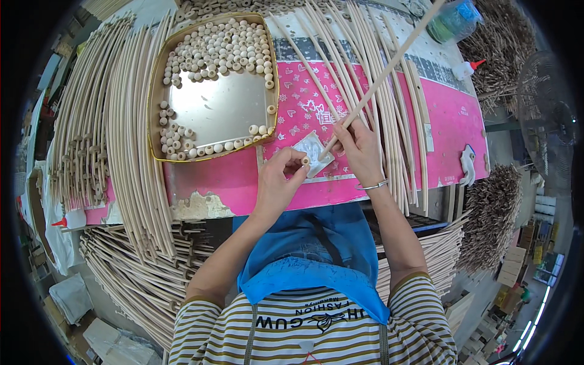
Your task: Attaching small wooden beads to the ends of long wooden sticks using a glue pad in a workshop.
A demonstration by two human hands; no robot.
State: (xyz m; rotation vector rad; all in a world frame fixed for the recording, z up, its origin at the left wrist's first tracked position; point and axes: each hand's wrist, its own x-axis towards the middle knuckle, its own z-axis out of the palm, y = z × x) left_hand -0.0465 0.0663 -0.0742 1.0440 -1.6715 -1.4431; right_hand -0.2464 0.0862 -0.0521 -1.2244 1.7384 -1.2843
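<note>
My left hand (pixel 279 181) pinches a small round wooden bead (pixel 305 161) between thumb and fingertips, its hole showing as a dark spot. A long thin wooden stick (pixel 392 64) slants up to the far right, gripped near its lower end by my right hand (pixel 361 149). The stick's lower tip is close to the bead, and the two look apart. Below them a small whitish sheet (pixel 311 146) lies on the pink tabletop (pixel 237 182). Just left of my hands stands a shallow tray (pixel 275 73) with many similar beads along its sides and far end.
Bundles of sticks lie at the left (pixel 137 121) and right (pixel 380 109) of the table. Glue bottles with red tips stand at the far right (pixel 463 70) and near left (pixel 74 219). A white glove-like thing (pixel 468 164) is at the right edge. More sticks (pixel 131 274) are stacked below.
</note>
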